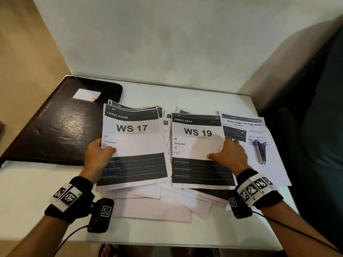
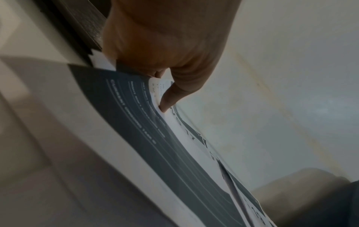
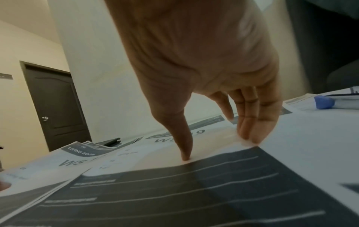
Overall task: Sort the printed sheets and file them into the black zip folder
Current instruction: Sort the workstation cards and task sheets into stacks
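The closed black zip folder [image 1: 61, 123] lies at the table's back left. Beside it sits a stack of printed sheets topped by "WS 17 Living Room" [image 1: 132, 143]. My left hand [image 1: 98, 151] pinches that stack's left edge, thumb on top and fingers beneath; the left wrist view shows the thumb [image 2: 169, 98] pressing the paper. To the right lies the "WS 19 Dining Area" sheet [image 1: 198, 151]. My right hand [image 1: 228, 154] rests on its right edge with straight fingers [image 3: 252, 122] and thumb [image 3: 182, 138] pressing down. More sheets [image 1: 157, 204] lie scattered underneath.
A "Place Eggs into Egg Holder" sheet [image 1: 259, 145] lies at the far right with a blue-tipped stapler [image 1: 260, 149] on it. A wall stands behind the white table [image 1: 27, 191]; a dark sofa [image 1: 324, 108] borders the right edge.
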